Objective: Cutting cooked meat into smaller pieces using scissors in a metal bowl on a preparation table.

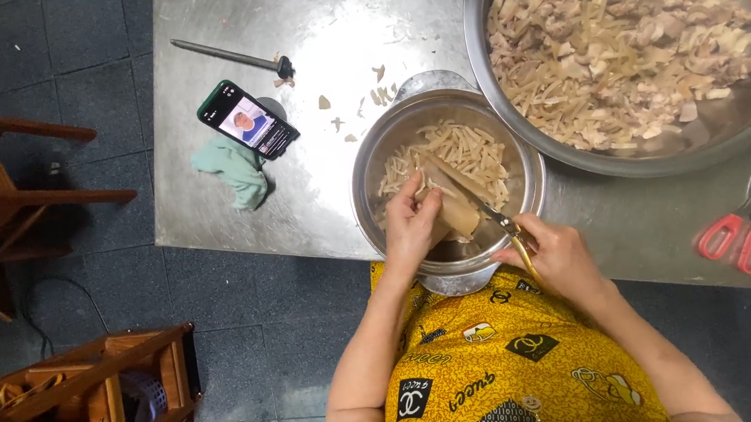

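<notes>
Fingers (411,200) over pot (371,161) on steel table (239,224), dark tile floor (93,45).

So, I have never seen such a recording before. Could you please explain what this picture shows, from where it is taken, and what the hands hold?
One camera on the person's head looks straight down. No machine: two bare hands. The left hand holds a pale wedge-shaped vegetable piece over a small round steel bowl of pale strips. The right hand holds a thin knife with a yellowish handle, blade on the piece. On the grey metal table lie a large steel basin of cut pieces, red-handled scissors, a black phone, a green cloth and a dark sharpening rod.
</notes>
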